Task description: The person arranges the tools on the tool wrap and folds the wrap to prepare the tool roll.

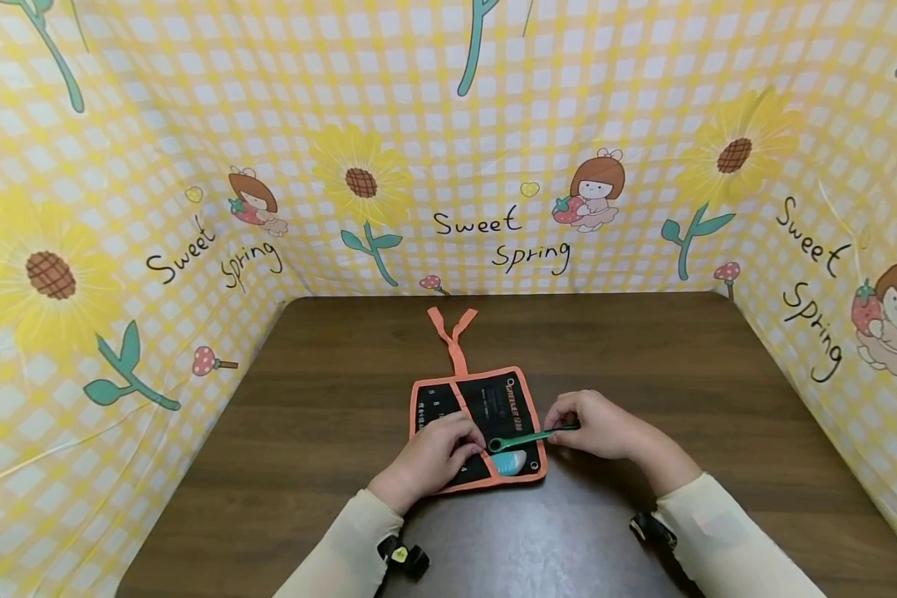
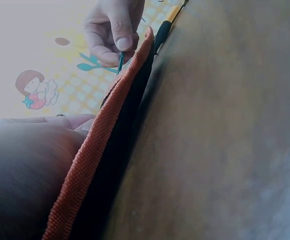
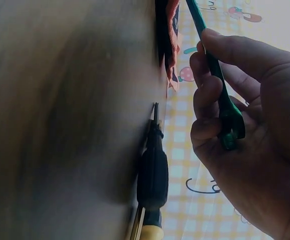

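A black fabric tool pouch (image 1: 493, 403) with orange trim lies flat on the table, its orange ties pointing away from me. My left hand (image 1: 435, 455) rests on its left part, thumb and fingers pinching at the diagonal pocket edge; the fingertips are partly hidden in the left wrist view. At the pouch's right edge my right hand (image 1: 594, 423) grips a green combination wrench (image 1: 529, 438) by its open-jaw end. The wrench's ring end is over the pouch, near the left fingertips. A pale blue and white piece (image 1: 510, 463) shows below the wrench, its kind unclear.
The brown wooden table (image 1: 329, 365) surrounds the pouch. A yellow checked cloth (image 1: 478, 141) encloses the back and both sides. In the right wrist view, a long black thing with a yellow end (image 3: 153, 177) appears low in front; its kind is unclear.
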`<state>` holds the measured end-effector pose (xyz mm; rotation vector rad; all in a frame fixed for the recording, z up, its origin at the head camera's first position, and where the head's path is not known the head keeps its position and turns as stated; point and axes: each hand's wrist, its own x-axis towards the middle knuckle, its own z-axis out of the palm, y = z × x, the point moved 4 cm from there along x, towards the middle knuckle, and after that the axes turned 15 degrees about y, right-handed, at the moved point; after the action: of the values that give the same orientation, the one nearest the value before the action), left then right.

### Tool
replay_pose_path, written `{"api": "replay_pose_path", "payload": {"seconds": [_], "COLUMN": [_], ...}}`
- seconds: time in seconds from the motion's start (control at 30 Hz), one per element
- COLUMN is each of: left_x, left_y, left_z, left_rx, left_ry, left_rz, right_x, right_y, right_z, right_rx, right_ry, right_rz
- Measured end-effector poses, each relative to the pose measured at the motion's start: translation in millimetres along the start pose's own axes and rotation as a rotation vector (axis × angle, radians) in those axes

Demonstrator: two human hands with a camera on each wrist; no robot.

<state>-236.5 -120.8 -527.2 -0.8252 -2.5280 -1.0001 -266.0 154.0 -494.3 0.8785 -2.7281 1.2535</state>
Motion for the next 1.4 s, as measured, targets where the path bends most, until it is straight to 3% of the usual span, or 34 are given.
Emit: {"api": "replay_pose_path", "payload": {"seconds": [0.3, 0.67, 1.2, 1.4], "left_x": [-0.5, -1.2, -0.3, -0.5], "left_y": [1.0, 3.3, 3.9, 5.2], "left_z": [0.9, 0.1, 0.7, 1.3], "left_rx": [0.043, 0.064, 0.069, 0.068], "left_ry": [-0.018, -0.022, -0.005, -0.003], "left_rz": [0.009, 0.016, 0.027, 0.032], "right_x": [4.7, 10.8, 22.9, 22.0], "right_y": [-6, -11, -24, -22], "right_z": [7, 14, 34, 35], "right_rx": [0.005, -0.024, -0.036, -0.090], "right_ry": [-0.009, -0.029, -0.125, -0.148], "right_rz": [-0.056, -0.061, -0.065, -0.049]}}
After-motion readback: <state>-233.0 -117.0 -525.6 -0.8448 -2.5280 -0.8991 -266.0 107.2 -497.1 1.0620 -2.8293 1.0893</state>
